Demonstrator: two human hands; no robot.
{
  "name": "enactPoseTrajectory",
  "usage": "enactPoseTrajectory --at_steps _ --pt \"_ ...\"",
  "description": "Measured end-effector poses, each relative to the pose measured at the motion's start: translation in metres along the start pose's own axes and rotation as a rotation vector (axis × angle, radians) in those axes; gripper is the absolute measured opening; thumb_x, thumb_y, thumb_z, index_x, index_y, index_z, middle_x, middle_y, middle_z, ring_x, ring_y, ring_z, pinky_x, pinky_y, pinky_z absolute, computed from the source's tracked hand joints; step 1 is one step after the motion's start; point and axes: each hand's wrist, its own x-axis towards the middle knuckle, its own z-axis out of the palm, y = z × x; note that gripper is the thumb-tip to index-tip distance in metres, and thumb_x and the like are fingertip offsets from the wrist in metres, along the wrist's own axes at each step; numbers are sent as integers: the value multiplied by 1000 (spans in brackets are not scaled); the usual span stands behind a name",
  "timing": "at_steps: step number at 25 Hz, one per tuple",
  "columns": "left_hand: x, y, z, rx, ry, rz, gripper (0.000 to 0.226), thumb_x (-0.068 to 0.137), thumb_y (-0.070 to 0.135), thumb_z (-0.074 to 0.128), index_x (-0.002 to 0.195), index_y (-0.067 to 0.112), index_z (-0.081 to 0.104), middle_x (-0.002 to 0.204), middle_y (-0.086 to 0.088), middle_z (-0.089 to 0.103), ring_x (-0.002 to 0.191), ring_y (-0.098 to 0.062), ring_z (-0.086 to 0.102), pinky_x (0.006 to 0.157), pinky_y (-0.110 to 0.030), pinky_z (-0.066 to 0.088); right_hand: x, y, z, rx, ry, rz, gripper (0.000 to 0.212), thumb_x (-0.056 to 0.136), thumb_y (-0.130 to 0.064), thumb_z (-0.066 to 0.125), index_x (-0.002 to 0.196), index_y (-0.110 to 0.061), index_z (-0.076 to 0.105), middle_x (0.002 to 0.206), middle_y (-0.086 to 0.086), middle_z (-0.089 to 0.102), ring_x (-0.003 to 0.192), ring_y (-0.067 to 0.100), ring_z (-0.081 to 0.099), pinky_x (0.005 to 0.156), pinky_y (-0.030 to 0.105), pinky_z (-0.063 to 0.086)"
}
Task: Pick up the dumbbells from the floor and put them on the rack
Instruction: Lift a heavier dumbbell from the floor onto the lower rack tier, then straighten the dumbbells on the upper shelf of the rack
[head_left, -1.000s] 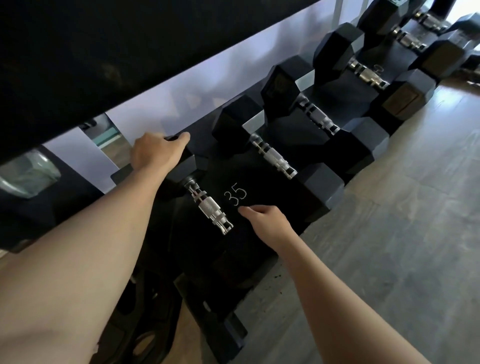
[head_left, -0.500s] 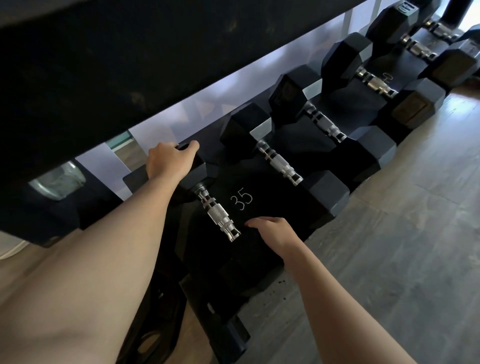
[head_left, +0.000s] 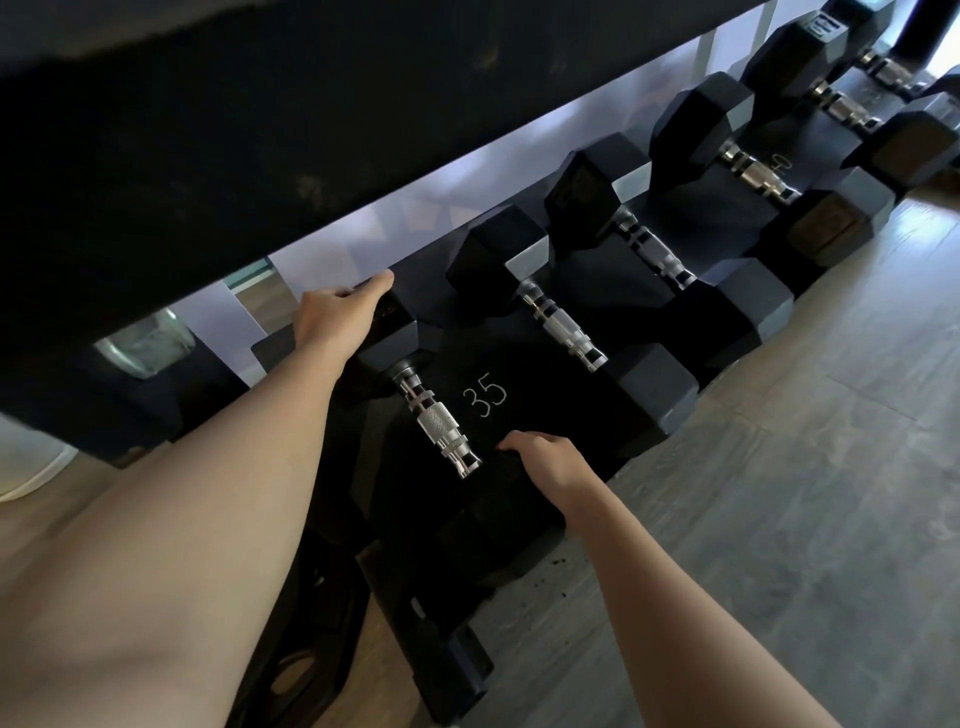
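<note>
Here, black hex dumbbell (head_left: 441, 421), knurled chrome handle, on rack (head_left: 540, 415), both hands' fingers over its heads.

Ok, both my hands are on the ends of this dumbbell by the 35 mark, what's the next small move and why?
Probably let go and draw both hands back. The dumbbell already sits on the rack, with your left hand over its far head and your right hand over its near head, so nothing seems left to shift.
</note>
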Motion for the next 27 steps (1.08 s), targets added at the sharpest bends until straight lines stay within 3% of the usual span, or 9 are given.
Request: enactPoseTrajectory --at_steps 4,6,8,11,14,16,20,23,27 --pt "-4 1 1 27 25 16 43 77 61 68 73 19 62 75 11 54 74 -8 53 57 -24 40 -5 -7 -8 -10 -35 6 15 85 -39 66 95 -30 72 96 0 71 88 15 66 81 31 53" --pt "-15 8 5 86 78 52 42 78 61 66 74 19 63 78 7 61 85 -18 61 77 -39 52 -12 -15 -22 13 -22 -42 10 87 -37 67 93 -30 70 98 -4 69 88 12 64 72 26 48" --pt "-31 17 11 210 149 131 45 80 61 61 88 17 66 95 -3 67 100 -28 61 96 -55 45 -20 -25 -41 68 31 -118 17 89 -36 67 100 -24 71 105 -1 71 89 16 65 69 27 49" --pt "-61 33 30 309 181 305 53 85 58 57 114 14 64 123 -11 61 118 -33 52 105 -57 33 -40 -42 -82 115 144 -215 11 88 -32 67 89 -22 70 97 0 72 80 17 65 67 27 50" --pt "-106 63 61 311 73 491 51 88 54 57 119 14 64 128 -12 60 120 -33 51 103 -51 31 -69 -43 -134 67 302 -295 15 83 -33 67 79 -19 72 83 6 70 74 19 62 65 30 49" --pt "-142 87 84 259 -22 646 48 89 50 61 118 12 66 126 -14 63 116 -35 55 100 -49 38 -96 -36 -170 18 406 -345 17 81 -37 65 77 -21 72 84 9 74 73 19 65 68 34 50" --pt "-216 144 128 70 -231 832 45 87 45 67 114 9 69 113 -13 69 103 -31 63 88 -41 51 -156 -29 -237 -75 644 -431 9 82 -37 65 83 -29 71 83 -9 71 86 17 69 68 27 49" --pt "-279 200 160 -36 -367 963 45 87 44 68 114 9 70 112 -12 70 101 -30 64 87 -39 52 -215 -24 -296 -165 869 -463 24 86 -34 65 107 -24 69 103 -4 71 99 19 66 82 31 52" --pt "-352 269 159 -96 -545 1142 55 85 48 65 121 6 67 121 -15 67 113 -31 59 97 -42 48 -308 -35 -347 -344 1173 -440 47 87 -31 65 132 -17 58 137 9 56 127 27 49 100 35 36"
